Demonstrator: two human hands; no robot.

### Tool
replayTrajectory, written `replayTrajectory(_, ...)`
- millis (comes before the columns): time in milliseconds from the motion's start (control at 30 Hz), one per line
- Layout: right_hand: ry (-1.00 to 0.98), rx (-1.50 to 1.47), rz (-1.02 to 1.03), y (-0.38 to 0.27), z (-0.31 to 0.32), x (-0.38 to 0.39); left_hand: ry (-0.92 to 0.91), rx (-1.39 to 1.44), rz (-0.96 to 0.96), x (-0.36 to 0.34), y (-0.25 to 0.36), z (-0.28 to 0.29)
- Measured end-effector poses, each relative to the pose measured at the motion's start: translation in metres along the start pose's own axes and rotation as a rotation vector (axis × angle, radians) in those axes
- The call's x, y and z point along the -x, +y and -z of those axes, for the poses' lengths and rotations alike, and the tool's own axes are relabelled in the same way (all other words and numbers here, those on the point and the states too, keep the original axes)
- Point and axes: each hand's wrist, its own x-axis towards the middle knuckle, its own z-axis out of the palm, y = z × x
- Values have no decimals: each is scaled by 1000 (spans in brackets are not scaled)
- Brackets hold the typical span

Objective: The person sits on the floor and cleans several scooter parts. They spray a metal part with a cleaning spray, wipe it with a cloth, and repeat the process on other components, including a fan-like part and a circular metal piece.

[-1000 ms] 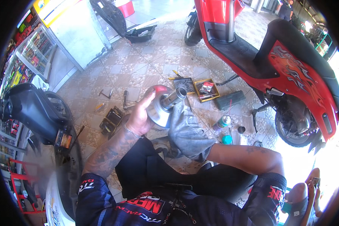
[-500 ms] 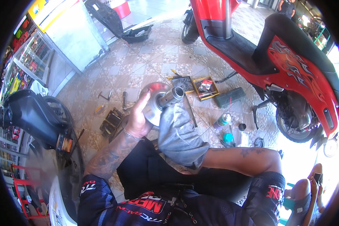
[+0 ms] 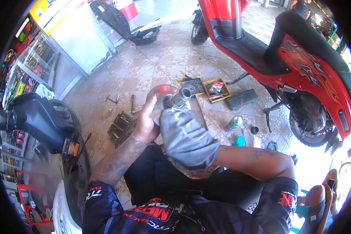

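Observation:
My left hand (image 3: 147, 124) grips the edge of a shiny metal scooter pulley sheave (image 3: 162, 91), a round disc with a short hollow tube (image 3: 181, 97) standing out of its middle. The thumb lies along the disc's face, and the other fingers are hidden behind it. A grey rag (image 3: 187, 138) covers my right hand fully, as far as the wrist of the right forearm (image 3: 247, 157). The rag presses against the lower right of the disc, close under the tube. My right fingers do not show through the cloth.
Beyond my hands, a yellow parts tray (image 3: 216, 90), a dark green case (image 3: 241, 99) and a spray can (image 3: 235, 122) are on the tiled floor. A dark toolbox (image 3: 120, 125) lies left. A red scooter (image 3: 261, 66) stands right, a black one (image 3: 39, 121) left. Someone sits lower right.
The rag has moved up and left over the disc, hiding more of its lower face. My left hand keeps its hold. The whole view has shifted slightly.

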Motion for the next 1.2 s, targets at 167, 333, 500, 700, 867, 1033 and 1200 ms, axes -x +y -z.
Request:
replayTrajectory(167,337,-342,54,34,-1,29,-52,46,-21,-3,-7,2)
replayTrajectory(333,354,-192,55,21,-26,23,-52,69,-35,-4,-10,0)
replayTrajectory(500,296,12,1,-9,-52,8,38,53,111,2,-1,-1)
replayTrajectory(700,407,-126,65,-2,-77,-10,-48,101,69,7,3,-1)
replayTrajectory(867,500,-389,33,30,-47,10,-22,63,1,4,-2,7)
replayTrajectory(1033,304,-449,-30,47,-12,23,-84,76,0,0,-3,12)
replayTrajectory(1200,292,-594,-33,58,-12,7,-68,-15,-6,2,-12,10)
